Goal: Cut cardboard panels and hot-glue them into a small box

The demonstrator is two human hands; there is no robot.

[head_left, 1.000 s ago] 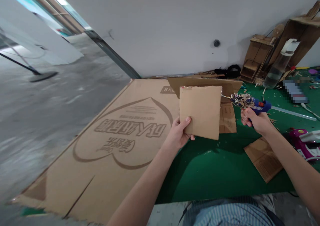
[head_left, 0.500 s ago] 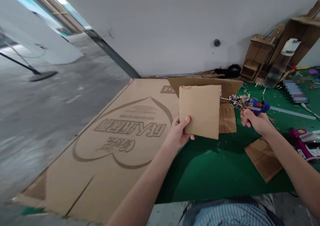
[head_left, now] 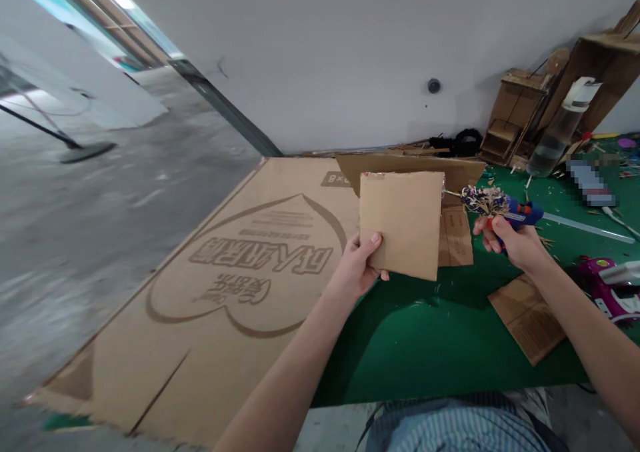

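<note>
My left hand point(head_left: 364, 262) grips a square cardboard piece point(head_left: 400, 219) by its lower left corner, thumb on the front face. The piece is held up above the table. In my right hand point(head_left: 515, 242) is a blue glue gun point(head_left: 523, 213), its fingers closed round the handle. Scraps and glue strings cling to the gun's front, and a clear glue stick point(head_left: 590, 228) sticks out of its back. The metal nozzle is at the upper right edge of the cardboard piece; whether it touches, I cannot tell.
A large printed cardboard sheet point(head_left: 210, 365) covers the left of the green table point(head_left: 400, 352). A small cardboard piece point(head_left: 527, 319) lies near my right forearm. To the right are a magenta-and-white tool point(head_left: 607, 285), a phone point(head_left: 591, 184), a bottle point(head_left: 557, 132) and cardboard structures point(head_left: 515, 115) against the wall.
The glue gun has shifted slightly to the right, and the fingers of my right hand have moved a little on its handle. The cardboard piece has barely moved.
</note>
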